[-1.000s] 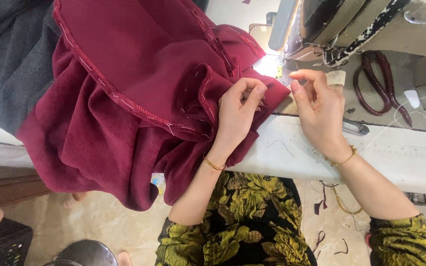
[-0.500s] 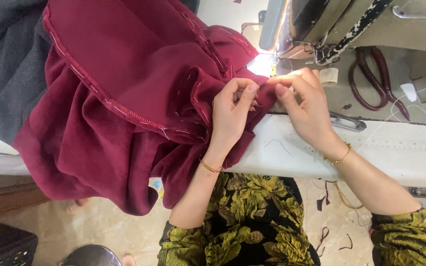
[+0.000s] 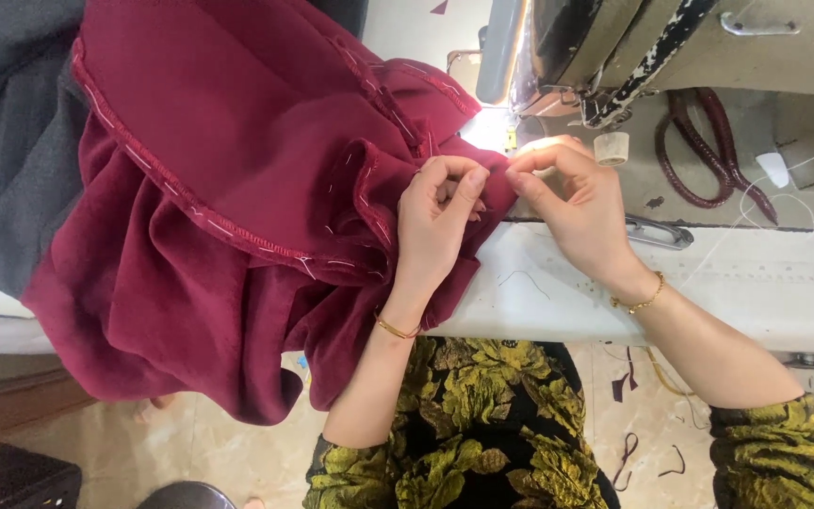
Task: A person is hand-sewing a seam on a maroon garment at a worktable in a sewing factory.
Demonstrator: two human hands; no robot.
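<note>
Hands, left (image 3: pixel 440 221) and right (image 3: pixel 577 203), pinch maroon fabric (image 3: pixel 237 160).

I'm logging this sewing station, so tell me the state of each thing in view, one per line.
Maroon velvet fabric: bunched, draped off the white table.
Left hand: pinching the fabric edge.
Right hand: pinching the same edge.
Dark-red-handled scissors: lying unused.
Sewing machine lamp: lit.

Left hand (image 3: pixel 440 221) and right hand (image 3: pixel 572 203) pinch a fold of maroon fabric (image 3: pixel 237 217) just before the sewing machine (image 3: pixel 633 42), fingertips nearly touching. Fabric spills off the white table (image 3: pixel 708 283) edge at left. Dark red scissors (image 3: pixel 699 146) lie behind the right hand. Grey cloth (image 3: pixel 11 141) far left.
</note>
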